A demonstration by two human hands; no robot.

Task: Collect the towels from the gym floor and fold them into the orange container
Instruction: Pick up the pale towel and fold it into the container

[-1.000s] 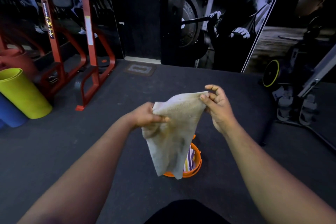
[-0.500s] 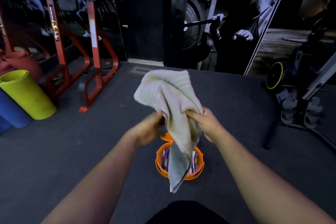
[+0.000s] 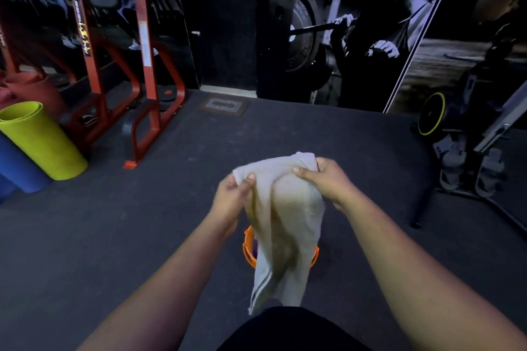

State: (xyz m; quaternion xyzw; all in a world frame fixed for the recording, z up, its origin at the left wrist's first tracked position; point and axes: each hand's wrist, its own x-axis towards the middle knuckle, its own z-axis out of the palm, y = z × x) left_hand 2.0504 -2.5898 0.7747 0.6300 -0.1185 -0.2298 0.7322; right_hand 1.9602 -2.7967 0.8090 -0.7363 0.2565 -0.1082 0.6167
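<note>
Black fabric [image 3: 285, 328]: dark clothing of the person at the bottom edge, nearest the camera.
Towel [image 3: 288, 208]: pale grey-beige terry cloth held in the air by its upper edge; it hangs down in loose folds, a striped border at its lower end; the lower end overlaps the black fabric in this view.
Left hand [image 3: 231, 199]: fingers and thumb curled, pinching the towel's upper left corner.
Right hand [image 3: 328, 179]: fingers curled round the bunched upper right corner of the towel.
Orange container [image 3: 248, 248]: round bucket standing on the floor directly beneath the hands; mostly hidden behind the hanging towel, only its rim showing on either side; a glimpse of purple inside at the left.
Floor [image 3: 142, 222]: dark grey rubber gym matting.
Yellow-green mat [image 3: 42, 139]: rolled, lying tilted at far left, touching a blue roll [image 3: 17, 168] beside it.
Red rack [image 3: 145, 65]: steel frame standing on the floor, left background.
Wall mural [image 3: 356, 31]: dark picture of a barbell lift, behind.
Equipment stand [image 3: 470, 157]: right background, near a yellow-rimmed weight plate [image 3: 430, 117].
</note>
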